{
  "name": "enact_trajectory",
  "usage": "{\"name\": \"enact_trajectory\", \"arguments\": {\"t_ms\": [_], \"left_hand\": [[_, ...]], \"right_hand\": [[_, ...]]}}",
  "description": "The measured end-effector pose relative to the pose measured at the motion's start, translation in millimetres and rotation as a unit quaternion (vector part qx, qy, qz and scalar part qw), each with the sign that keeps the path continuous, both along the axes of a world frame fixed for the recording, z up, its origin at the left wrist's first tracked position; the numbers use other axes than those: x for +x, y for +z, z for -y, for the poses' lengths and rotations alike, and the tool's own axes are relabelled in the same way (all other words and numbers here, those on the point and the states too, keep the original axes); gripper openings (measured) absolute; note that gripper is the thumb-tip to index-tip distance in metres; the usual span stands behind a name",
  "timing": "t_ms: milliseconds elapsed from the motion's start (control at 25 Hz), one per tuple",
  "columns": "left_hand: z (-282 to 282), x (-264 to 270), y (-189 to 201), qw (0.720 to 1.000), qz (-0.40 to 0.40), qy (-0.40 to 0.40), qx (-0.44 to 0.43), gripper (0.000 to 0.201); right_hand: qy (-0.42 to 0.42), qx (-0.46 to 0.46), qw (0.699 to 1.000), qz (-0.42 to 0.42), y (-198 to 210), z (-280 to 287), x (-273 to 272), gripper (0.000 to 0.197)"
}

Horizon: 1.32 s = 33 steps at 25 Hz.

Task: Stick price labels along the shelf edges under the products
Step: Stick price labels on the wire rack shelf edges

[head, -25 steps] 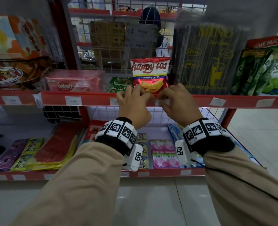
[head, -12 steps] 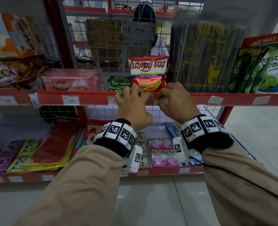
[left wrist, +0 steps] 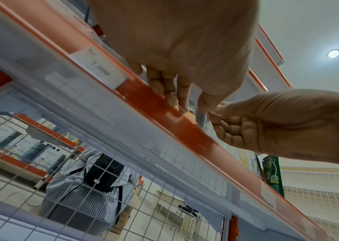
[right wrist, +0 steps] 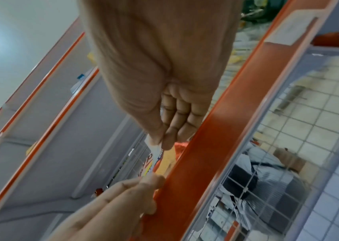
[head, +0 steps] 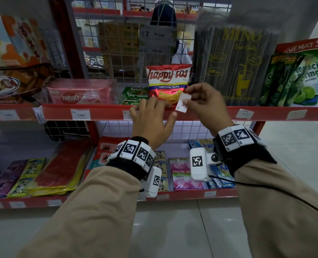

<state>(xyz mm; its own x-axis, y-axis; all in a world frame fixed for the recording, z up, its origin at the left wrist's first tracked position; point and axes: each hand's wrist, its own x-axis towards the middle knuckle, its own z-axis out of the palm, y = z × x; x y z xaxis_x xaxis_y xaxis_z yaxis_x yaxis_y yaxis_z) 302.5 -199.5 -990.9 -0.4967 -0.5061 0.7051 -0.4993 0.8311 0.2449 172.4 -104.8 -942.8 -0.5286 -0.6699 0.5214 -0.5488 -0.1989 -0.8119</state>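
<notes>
Right hand (head: pixel 208 105) pinching a tilted price label (head: pixel 182 103) just above the red shelf edge (head: pixel 106 113). Left hand (head: pixel 150 118) resting relaxed, fingers flat on that edge, directly beside the label's lower corner.

The right hand (head: pixel 208 105) now lifts the price label (head: pixel 182 102) off the shelf edge (head: pixel 106 113), while the left hand (head: pixel 150 120) opens flatter against it.

Bare red shelf edge (head: pixel 206 113) lies open between posted labels; a tortilla chips bag (head: pixel 168 82) stands close behind it.
</notes>
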Motion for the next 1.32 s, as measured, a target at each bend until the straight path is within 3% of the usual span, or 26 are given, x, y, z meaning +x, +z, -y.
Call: {"name": "enact_trajectory", "arguments": {"t_ms": [120, 240, 320, 480, 720, 920, 1320], "left_hand": [[-1, -2, 1, 1.0, -0.03, -0.003, 0.01, 0.042], [1, -1, 1, 1.0, -0.025, 0.004, 0.009, 0.036], [2, -1, 1, 1.0, -0.018, 0.01, 0.008, 0.028], [2, 1, 4, 1.0, -0.011, 0.016, 0.002, 0.025], [-1, 4, 8, 0.999, -0.026, 0.0, 0.03, 0.017], [-1, 5, 10, 1.0, -0.004, 0.001, 0.02, 0.029], [2, -1, 6, 0.998, 0.04, 0.039, -0.021, 0.018]], "right_hand": [[0.049, -0.006, 0.997, 0.052, -5, 0, 7, 0.027], [0.067, -0.005, 0.996, 0.055, -9, 1, 12, 0.026], [0.053, -0.007, 0.998, 0.012, -8, 1, 13, 0.021], [-0.016, 0.029, 0.983, -0.179, -2, -3, 3, 0.008], [-0.086, -0.006, 0.98, -0.178, -5, -2, -7, 0.011], [-0.082, 0.039, 0.971, -0.219, -11, 6, -8, 0.007], [-0.07, 0.153, 0.918, -0.36, -12, 1, -14, 0.01]]}}
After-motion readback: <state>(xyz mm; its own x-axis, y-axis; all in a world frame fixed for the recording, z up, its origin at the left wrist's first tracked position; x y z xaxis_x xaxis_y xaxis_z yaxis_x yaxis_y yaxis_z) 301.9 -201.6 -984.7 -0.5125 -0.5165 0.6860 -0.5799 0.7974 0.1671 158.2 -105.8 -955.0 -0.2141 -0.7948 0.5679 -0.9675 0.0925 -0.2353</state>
